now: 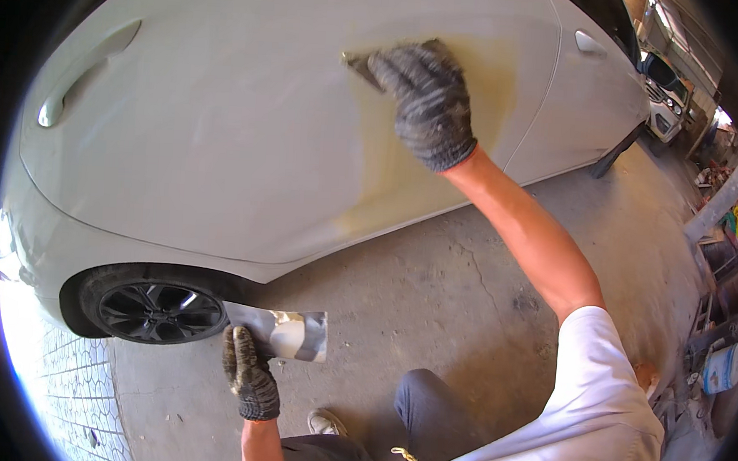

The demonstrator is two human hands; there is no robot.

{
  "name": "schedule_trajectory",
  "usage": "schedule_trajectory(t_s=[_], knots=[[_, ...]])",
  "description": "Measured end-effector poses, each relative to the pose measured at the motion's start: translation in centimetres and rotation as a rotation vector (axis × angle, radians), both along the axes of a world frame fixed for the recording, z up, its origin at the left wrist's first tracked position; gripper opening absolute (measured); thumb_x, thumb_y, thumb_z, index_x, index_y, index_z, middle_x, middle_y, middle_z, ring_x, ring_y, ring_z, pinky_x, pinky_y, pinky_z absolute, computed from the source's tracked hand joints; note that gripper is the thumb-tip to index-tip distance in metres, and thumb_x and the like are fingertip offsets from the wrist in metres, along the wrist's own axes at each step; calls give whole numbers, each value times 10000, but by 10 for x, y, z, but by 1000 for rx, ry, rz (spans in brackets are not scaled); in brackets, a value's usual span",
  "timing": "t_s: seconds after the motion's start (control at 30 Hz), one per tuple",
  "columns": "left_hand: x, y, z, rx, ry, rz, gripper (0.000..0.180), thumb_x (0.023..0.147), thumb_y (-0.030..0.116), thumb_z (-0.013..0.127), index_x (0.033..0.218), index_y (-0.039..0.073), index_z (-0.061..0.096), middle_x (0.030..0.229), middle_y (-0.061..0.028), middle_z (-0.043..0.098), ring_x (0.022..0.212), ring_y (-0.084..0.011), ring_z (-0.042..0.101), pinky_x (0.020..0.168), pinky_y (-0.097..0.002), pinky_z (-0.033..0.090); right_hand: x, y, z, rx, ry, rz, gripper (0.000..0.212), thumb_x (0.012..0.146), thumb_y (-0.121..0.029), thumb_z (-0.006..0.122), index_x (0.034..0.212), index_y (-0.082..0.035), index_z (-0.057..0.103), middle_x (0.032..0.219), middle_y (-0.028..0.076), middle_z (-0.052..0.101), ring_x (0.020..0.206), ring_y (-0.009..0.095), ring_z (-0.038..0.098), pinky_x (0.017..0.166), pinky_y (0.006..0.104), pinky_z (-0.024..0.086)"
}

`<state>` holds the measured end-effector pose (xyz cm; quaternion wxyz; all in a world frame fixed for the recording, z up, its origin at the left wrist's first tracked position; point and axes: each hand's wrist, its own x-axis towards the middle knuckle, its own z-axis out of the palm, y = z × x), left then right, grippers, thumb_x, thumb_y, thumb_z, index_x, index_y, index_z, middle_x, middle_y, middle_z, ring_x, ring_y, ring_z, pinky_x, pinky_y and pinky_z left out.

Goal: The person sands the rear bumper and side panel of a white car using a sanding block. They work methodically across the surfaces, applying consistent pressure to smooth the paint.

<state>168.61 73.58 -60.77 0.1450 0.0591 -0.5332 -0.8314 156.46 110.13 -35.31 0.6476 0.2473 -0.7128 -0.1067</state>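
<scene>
My right hand [432, 104], in a grey knit glove, is closed around a putty spreader [366, 70]. The spreader's edge is at the pale grey car door [223, 148], beside a yellowish smear of filler [498, 83] that runs down the panel. Lower left, my gloved left hand [251, 379] grips a flat metal putty plate [252, 318] at one end. A cream-coloured dab of putty [288, 335] lies on the plate, well below the door surface. The fingers under the plate are partly hidden.
A black-spoked wheel [163, 311] is at the lower left, and door handles [94, 70] stick out of the body. Concrete floor [432, 292] lies beneath. To the right stand a white bucket [724, 368] and cluttered shelving; another vehicle [664, 112] is behind.
</scene>
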Motion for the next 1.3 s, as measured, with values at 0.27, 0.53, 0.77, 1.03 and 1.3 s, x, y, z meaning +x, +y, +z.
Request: schedule_trajectory(t_s=[0.27, 0.53, 0.77, 1.03, 1.3], knots=[[9, 2, 21, 17, -35, 111, 454, 1065, 279, 612, 1423, 3, 565, 1294, -77, 649, 1097, -142, 618, 870, -283, 525, -19, 0, -11, 47, 57, -24, 406, 794, -99, 633, 1190, -88, 723, 1215, 85, 694, 1124, 300, 645, 999, 480, 501], [9, -14, 5, -580, 179, 213, 411, 1067, 114, 567, 1468, 26, 537, 1436, -120, 558, 1277, -218, 569, 1039, -333, 512, -14, 10, -77, 6, -76, -150, 515, 873, -187, 591, 1384, -139, 628, 1408, 56, 609, 1289, 269, 559, 1030, 483, 487], [14, -32, -3, -1104, 164, 358, 525, 938, -75, 608, 1455, -22, 538, 1475, -173, 563, 1359, -297, 549, 1161, -391, 436, -21, 14, -162, -21, -136, -175, 497, 903, -196, 604, 1394, -126, 621, 1493, 70, 532, 1373, 296, 490, 1005, 502, 518], [40, -46, 12, -1609, 210, 471, 500, 929, -41, 642, 1423, -33, 568, 1434, -209, 590, 1322, -333, 579, 1136, -404, 457, -39, 12, -252, -149, -177, -102, 543, 841, -54, 614, 1379, -126, 639, 1470, 58, 563, 1316, 293, 560, 1063, 479, 494], [52, -62, 0, -1196, 181, 367, 382, 1041, 11, 558, 1422, -18, 575, 1425, -143, 563, 1256, -217, 585, 1078, -338, 494, -61, 20, -323, -188, -221, -142, 536, 914, -105, 586, 1449, -128, 583, 1541, 63, 497, 1350, 291, 528, 1010, 484, 510]])
